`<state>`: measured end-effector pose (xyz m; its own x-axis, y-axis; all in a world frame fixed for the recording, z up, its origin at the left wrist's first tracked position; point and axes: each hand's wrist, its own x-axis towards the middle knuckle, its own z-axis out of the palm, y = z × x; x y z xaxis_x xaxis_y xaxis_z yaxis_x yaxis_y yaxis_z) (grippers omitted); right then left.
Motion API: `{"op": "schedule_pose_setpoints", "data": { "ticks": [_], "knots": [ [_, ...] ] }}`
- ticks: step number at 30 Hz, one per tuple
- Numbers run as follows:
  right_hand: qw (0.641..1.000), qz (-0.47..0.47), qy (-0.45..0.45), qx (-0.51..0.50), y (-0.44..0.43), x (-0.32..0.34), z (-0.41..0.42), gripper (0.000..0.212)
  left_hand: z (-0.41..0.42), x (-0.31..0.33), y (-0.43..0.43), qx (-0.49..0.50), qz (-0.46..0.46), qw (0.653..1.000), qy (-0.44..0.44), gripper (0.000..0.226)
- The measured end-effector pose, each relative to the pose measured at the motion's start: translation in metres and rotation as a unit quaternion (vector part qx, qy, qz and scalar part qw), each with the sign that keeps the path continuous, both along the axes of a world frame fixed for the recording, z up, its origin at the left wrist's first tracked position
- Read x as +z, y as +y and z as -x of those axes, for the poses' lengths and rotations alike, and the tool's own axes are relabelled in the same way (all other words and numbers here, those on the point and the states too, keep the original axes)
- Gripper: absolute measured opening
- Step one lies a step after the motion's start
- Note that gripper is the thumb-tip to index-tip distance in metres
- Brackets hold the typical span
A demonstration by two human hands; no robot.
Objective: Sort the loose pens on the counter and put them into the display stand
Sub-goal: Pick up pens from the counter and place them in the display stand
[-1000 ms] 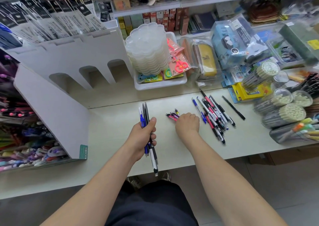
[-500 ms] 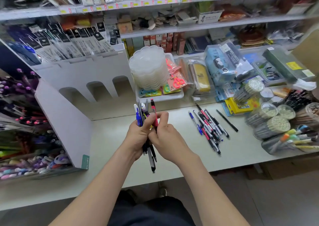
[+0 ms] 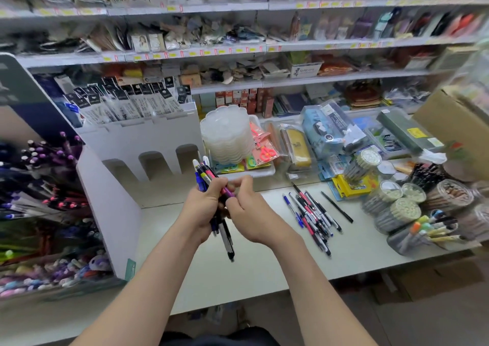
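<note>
left hand (image 3: 203, 209) raised over the counter (image 3: 264, 263), fingers and thumb wrapped tight round a bundle of pens (image 3: 202, 177). bundle near upright, caps sticking out above the fist, tips hanging below it; a black-and-white pen reaches lowest. right hand (image 3: 250, 214) pressed up against the left one, fingers curled, fingertips pinching a pink and purple pen (image 3: 227, 191) that lies slanted across the front of the bundle. cannot tell whether that pen is also gripped by the left hand.

loose pens (image 3: 313, 214) lie in a rough row on the counter right of the hands, mixed blue, red and black, mostly parallel and overlapping. one black pen (image 3: 337, 207) lies apart just right of the row.

white cardboard display stand (image 3: 143, 139) stands at the left and behind the hands, with three arched slots in its lower step and packaged refills in the tier above.

stack of clear plastic trays (image 3: 226, 136) beside the stand. tubs of pencils (image 3: 397, 210) at the right end of the counter.
</note>
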<state>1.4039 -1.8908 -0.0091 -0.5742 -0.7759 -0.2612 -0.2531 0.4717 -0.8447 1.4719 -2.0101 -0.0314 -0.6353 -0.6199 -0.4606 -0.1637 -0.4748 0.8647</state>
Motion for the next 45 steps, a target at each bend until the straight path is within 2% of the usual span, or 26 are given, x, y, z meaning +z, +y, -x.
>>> {"op": "schedule_pose_setpoints", "data": {
  "ticks": [1,3,8,11,16,19,20,22,24,26,27,29,35,41,43,45],
  "knots": [
    [1.0,0.008,0.01,-0.021,-0.002,0.002,-0.002,0.023,0.0,0.002,-0.002,0.007,0.004,1.0,0.001,0.015],
    [0.997,0.035,0.018,-0.073,-0.007,0.006,-0.008,0.016,-0.003,0.006,-0.007,0.023,-0.007,1.0,0.007,0.017],
    [0.961,0.175,-0.11,-0.186,-0.013,0.014,-0.037,0.009,-0.034,0.024,-0.024,0.014,-0.032,0.999,0.028,0.029],
    [0.941,0.23,-0.121,-0.216,-0.029,0.018,-0.071,0.005,-0.062,0.033,-0.04,0.015,-0.065,0.996,0.055,0.033],
    [0.904,0.282,-0.091,-0.307,-0.081,0.026,-0.135,0.033,-0.113,0.049,-0.067,0.061,-0.086,0.985,0.135,0.019],
    [0.907,0.267,-0.033,-0.323,-0.106,0.032,-0.167,0.039,-0.148,0.056,-0.087,0.09,-0.038,0.977,0.189,0.01],
    [0.908,0.249,-0.034,-0.334,-0.114,0.031,-0.178,0.041,-0.16,0.059,-0.093,0.099,-0.018,0.974,0.205,0.013],
    [0.902,0.198,-0.107,-0.369,-0.124,0.022,-0.195,0.049,-0.182,0.067,-0.105,0.117,-0.001,0.967,0.225,0.019],
    [0.874,0.166,-0.281,-0.36,-0.131,0.01,-0.213,0.053,-0.203,0.071,-0.115,0.127,0.019,0.965,0.227,0.023],
    [0.793,0.197,-0.472,-0.332,-0.139,0.004,-0.238,0.055,-0.221,0.067,-0.121,0.122,0.06,0.969,0.207,0.026],
    [0.757,0.223,-0.523,-0.322,-0.146,0.003,-0.251,0.055,-0.23,0.063,-0.122,0.114,0.079,0.972,0.192,0.027],
    [0.734,0.251,-0.547,-0.315,-0.159,0.003,-0.271,0.053,-0.245,0.054,-0.123,0.095,0.099,0.976,0.166,0.028],
    [0.752,0.27,-0.514,-0.313,-0.184,0.004,-0.298,0.06,-0.274,0.037,-0.131,0.083,0.096,0.978,0.166,0.047],
    [0.794,0.255,-0.471,-0.289,-0.195,-0.009,-0.305,0.056,-0.283,0.026,-0.145,0.032,0.097,0.987,0.125,0.021],
    [0.83,0.248,-0.404,-0.293,-0.192,-0.025,-0.296,0.059,-0.282,0.021,-0.148,0.009,0.108,0.987,0.115,0.019],
    [0.877,0.184,-0.274,-0.35,-0.182,-0.048,-0.279,0.046,-0.281,0.017,-0.15,-0.01,0.106,0.989,0.099,0.02]
  ]
}}
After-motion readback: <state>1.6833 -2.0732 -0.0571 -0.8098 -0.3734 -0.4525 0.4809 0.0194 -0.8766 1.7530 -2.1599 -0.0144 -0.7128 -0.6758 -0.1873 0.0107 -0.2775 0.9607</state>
